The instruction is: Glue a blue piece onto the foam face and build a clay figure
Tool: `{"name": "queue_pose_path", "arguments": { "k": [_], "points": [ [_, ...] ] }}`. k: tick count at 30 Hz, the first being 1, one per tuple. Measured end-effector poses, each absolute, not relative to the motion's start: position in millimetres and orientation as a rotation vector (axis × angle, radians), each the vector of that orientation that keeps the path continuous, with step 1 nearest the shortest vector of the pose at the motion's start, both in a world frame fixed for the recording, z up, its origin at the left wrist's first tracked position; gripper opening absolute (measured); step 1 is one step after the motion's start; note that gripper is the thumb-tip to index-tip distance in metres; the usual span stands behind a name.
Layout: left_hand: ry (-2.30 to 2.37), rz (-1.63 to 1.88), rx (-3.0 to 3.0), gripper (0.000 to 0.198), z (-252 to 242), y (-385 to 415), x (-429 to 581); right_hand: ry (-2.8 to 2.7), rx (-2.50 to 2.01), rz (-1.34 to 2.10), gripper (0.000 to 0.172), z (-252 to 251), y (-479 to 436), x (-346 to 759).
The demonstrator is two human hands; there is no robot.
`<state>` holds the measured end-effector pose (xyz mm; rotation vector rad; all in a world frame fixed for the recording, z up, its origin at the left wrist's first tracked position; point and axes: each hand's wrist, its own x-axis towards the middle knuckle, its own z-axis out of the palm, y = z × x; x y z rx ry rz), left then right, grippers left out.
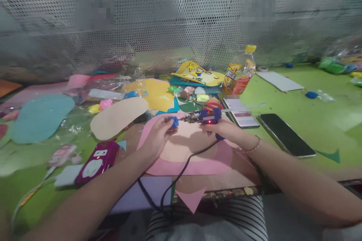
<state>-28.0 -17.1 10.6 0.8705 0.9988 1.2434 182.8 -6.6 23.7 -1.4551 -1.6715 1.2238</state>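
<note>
My right hand point(212, 125) grips a blue glue gun point(209, 116) with a small red light on its side; a clear glue stick juts from its back end. The nozzle points left, at a small blue piece point(174, 122) pinched in my left hand point(161, 131). Whether the nozzle touches that piece I cannot tell. Under both hands lie a cream paper shape point(183, 145) and a larger pink sheet point(192, 168). A black cord point(189, 161) runs from the gun toward the table's front edge.
A drink bottle point(239, 71) stands behind my right hand. Two phones, one dark point(287, 134) and one lit point(240, 112), lie to the right. At left sit a purple power socket point(97, 162), a teal cutout point(42, 118) and a cream cutout point(118, 118). Red-handled scissors point(212, 105) lie behind the gun.
</note>
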Motion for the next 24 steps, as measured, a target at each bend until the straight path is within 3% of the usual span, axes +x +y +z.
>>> {"name": "queue_pose_path", "arguments": {
  "k": [5, 24],
  "points": [
    [0.986, 1.224, 0.868, 0.019, 9.5, -16.7, -29.1, -1.68, -1.496, 1.15, 0.027, 19.3, -5.4, 181.1],
    [0.961, 1.259, 0.833, 0.019, 10.3, -17.2, -28.5, -1.777, -1.628, 1.027, 0.026, 32.4, -7.9, 182.2]
  ]
}}
